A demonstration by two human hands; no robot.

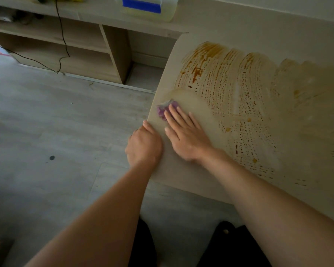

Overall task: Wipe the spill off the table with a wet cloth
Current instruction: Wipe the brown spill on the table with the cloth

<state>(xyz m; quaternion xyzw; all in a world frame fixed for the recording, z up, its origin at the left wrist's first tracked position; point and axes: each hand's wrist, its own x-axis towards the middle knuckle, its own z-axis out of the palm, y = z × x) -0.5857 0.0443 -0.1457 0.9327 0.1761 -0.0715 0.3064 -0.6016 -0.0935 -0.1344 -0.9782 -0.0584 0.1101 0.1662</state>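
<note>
We are pressing a small purple crumpled wet cloth (165, 109) flat against the pale beige tabletop (191, 176) with our right hand (183, 133), near the table's left edge at centre frame. That hand is splayed open, fingers straight, nothing gripped; only the fingertips (172, 109) are lying on the cloth, pinning it down. Our left hand (144, 145) is curling loosely over the table's edge just beside it, seemingly bracing; it is holding no object.

The cloth is looking soft, light and floppy, bunching under the fingers. We are judging it will slide easily on the wet film and may slip out from under fingertips alone, so the palm over its middle or a pinch of the bunched part would be the better hold. It is small against the mess, so it will likely saturate fast.

The orange-brown smeared spill (229, 89) is spreading in arcs of streaks and droplets across the upper right of the frame, with a cleaner wet patch around the cloth. The tabletop is looking smooth and hard.

At left, grey wood-look floor (46, 122); upper left, a light wooden shelf unit (66, 35) with a black cable (63, 35) hanging down; top centre, a clear plastic box with a blue clip (147, 6).
</note>
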